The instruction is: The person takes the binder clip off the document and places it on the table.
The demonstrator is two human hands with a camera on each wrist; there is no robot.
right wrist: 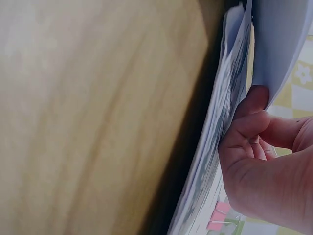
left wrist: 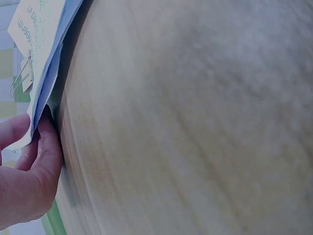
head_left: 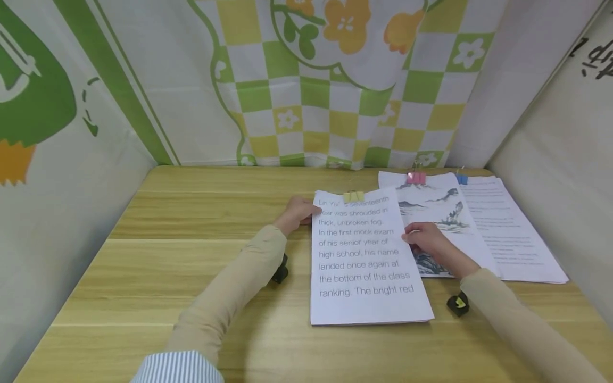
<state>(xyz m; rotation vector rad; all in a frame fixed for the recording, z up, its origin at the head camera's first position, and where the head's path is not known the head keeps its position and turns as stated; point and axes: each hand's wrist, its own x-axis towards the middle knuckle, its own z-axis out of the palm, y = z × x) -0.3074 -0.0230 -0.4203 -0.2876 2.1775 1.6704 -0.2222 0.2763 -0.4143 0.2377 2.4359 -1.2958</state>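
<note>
A stack of printed paper (head_left: 364,266) with large English text lies in the middle of the wooden table, a yellow binder clip (head_left: 353,197) on its top edge. My left hand (head_left: 300,211) pinches its upper left edge, thumb on top and fingers underneath, as the left wrist view shows. At the stack's right edge, my right hand (head_left: 426,238) pinches the paper (right wrist: 279,44) between thumb and fingers. That hand sits over a second stack, whose top sheet is an ink landscape picture (head_left: 445,213) held by a pink binder clip (head_left: 416,177).
Right of the landscape picture lies another text stack (head_left: 512,234) with a blue binder clip (head_left: 462,179), partly covered by it. A checkered curtain (head_left: 335,106) hangs behind the wooden table (head_left: 158,266). White printed panels (head_left: 62,175) close off both sides.
</note>
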